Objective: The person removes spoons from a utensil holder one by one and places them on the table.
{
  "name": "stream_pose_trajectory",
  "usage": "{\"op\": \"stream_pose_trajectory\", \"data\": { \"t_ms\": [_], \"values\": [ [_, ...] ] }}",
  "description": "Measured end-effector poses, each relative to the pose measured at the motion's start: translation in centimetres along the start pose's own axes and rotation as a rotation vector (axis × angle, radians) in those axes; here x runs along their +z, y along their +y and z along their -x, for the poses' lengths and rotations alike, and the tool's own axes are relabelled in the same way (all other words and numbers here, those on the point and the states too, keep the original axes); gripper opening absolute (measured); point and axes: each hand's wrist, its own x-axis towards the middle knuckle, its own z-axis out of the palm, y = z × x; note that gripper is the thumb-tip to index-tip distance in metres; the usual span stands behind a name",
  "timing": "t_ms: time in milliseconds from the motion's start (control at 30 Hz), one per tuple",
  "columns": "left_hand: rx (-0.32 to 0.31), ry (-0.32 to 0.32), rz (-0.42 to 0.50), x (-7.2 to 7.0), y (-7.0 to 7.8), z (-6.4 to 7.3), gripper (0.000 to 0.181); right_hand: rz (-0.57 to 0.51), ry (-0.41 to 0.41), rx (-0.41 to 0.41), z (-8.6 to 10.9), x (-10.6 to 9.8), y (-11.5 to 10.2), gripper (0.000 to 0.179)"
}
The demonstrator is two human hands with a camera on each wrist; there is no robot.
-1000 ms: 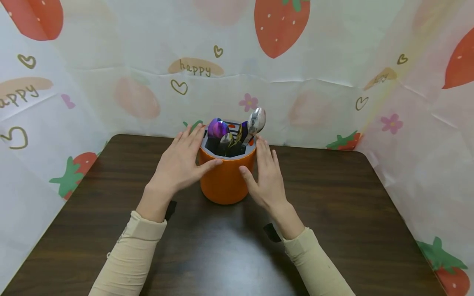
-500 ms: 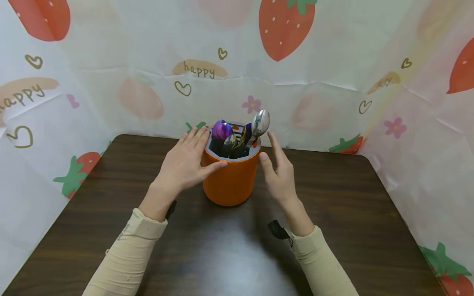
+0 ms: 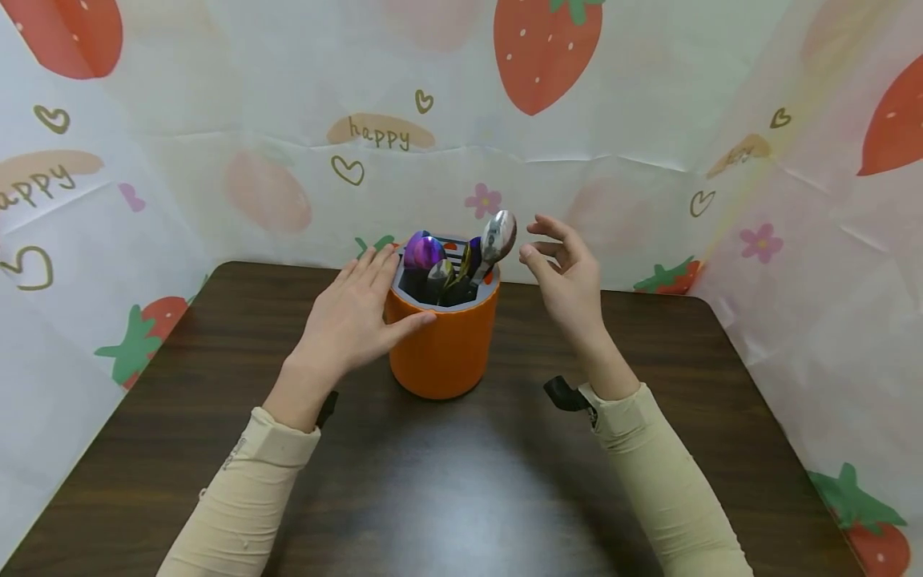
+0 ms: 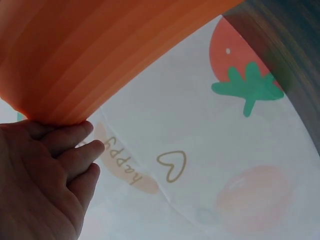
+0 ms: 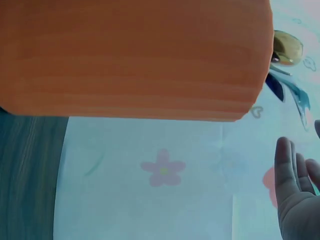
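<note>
An orange round holder (image 3: 441, 353) with a pale top stands upright at the back middle of the table. Several spoons poke out of it: a purple spoon (image 3: 424, 252), a small silver one (image 3: 440, 276) and a tall silver spoon (image 3: 497, 236) leaning right. On the holder's left side my left hand (image 3: 349, 316) rests with fingers extended, its thumb along the front rim. My right hand (image 3: 573, 288) hovers just right of the tall spoon, fingers loosely bent, thumb apart, holding nothing. In the right wrist view, that hand (image 5: 297, 200) is apart from the holder's orange side (image 5: 135, 60).
The dark wooden table (image 3: 433, 497) spreads around the holder. Close behind it hangs a white cloth (image 3: 613, 144) printed with strawberries and hearts, which also covers both sides.
My right hand has left the holder's right side, moving right and up to beside the tall spoon, with its fingers bending. The left hand has stayed against the holder.
</note>
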Motion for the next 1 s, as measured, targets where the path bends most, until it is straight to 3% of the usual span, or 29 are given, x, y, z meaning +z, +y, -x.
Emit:
{"op": "stream_pose_trajectory", "data": {
  "t_ms": [200,667,1000],
  "values": [
    [-0.008,-0.007,-0.008,0.0,-0.2,0.1,0.112,-0.013,-0.053,0.022,-1.1,0.8,0.1,0.045],
    [0.001,0.001,0.0,-0.1,0.1,-0.1,0.11,-0.045,-0.086,0.03,-1.6,1.4,-0.5,0.044],
    [0.002,0.01,-0.006,0.0,0.1,-0.1,0.108,-0.186,-0.124,0.136,-1.9,1.0,-1.0,0.043]
  ]
}}
